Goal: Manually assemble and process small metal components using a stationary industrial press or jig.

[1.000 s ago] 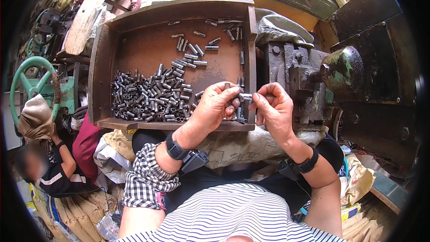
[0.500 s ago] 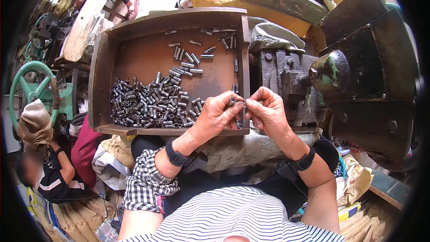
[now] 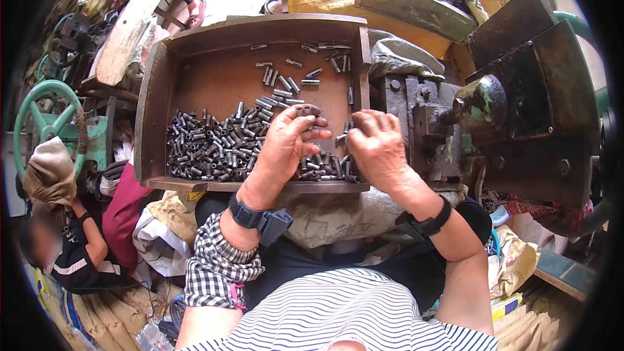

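A shallow wooden tray (image 3: pixel 154 114) with a rusty brown floor holds a heap of short dark metal tubes (image 3: pixel 214 146) at its near left. More tubes lie scattered toward the far right corner. My left hand (image 3: pixel 284 146) is over the tray, palm turned inward, with short metal tubes (image 3: pixel 305 111) in its curled fingers. My right hand (image 3: pixel 379 156) reaches over the tray's right wall, back upward and fingers bent down beside a few tubes. Its fingertips are partly hidden, so what they hold does not show.
A dark greasy machine (image 3: pixel 432 117) with a rounded head stands right of the tray. A green handwheel (image 3: pixel 49 123) is at the left, near a seated person (image 3: pixel 84 247) holding a cloth. Behind the tray lies a wooden box (image 3: pixel 416 3) of metal parts.
My hands, which met at the tray's near right corner, have separated. The left hand moved left and farther away, turning its palm; the right hand turned downward over the right wall.
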Demonstrator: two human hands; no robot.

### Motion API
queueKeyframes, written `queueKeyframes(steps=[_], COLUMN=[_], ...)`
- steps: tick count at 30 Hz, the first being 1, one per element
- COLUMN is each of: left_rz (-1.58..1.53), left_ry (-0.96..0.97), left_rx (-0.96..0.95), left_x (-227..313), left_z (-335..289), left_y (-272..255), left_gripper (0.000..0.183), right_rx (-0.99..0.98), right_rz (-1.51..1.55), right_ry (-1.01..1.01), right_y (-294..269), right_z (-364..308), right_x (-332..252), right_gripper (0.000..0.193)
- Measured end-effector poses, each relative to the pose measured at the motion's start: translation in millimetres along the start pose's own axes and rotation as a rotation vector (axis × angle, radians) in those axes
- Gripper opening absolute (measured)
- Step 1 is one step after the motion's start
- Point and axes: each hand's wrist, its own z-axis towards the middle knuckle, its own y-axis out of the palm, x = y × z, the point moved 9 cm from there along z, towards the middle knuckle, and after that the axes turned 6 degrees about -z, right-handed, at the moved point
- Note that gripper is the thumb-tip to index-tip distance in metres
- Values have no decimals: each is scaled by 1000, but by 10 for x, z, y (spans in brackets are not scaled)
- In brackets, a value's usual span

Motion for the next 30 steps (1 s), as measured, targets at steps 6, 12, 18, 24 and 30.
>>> queueKeyframes(steps=[6,12,18,24,30], left_rz=[700,1678,1869,2014,1986], left_ry=[-24,489,488,466,533], left_rx=[57,-149,-209,-233,-305], left_x=[-69,-78,-284,-367,-439], left_z=[-16,-108,-54,-13,-6], left_y=[26,513,612,707,658], left_gripper=[19,29,25,25,18], right_rx=[-273,-78,138,79,61], right_rz=[-296,-108,94,216,199], right_ry=[0,42,67,123,101], right_y=[442,264,-176,-100,-13], right_z=[-39,-105,-308,-445,-442], right_x=[-178,-160,-14,121,81], right_gripper=[21,19,14,12,13])
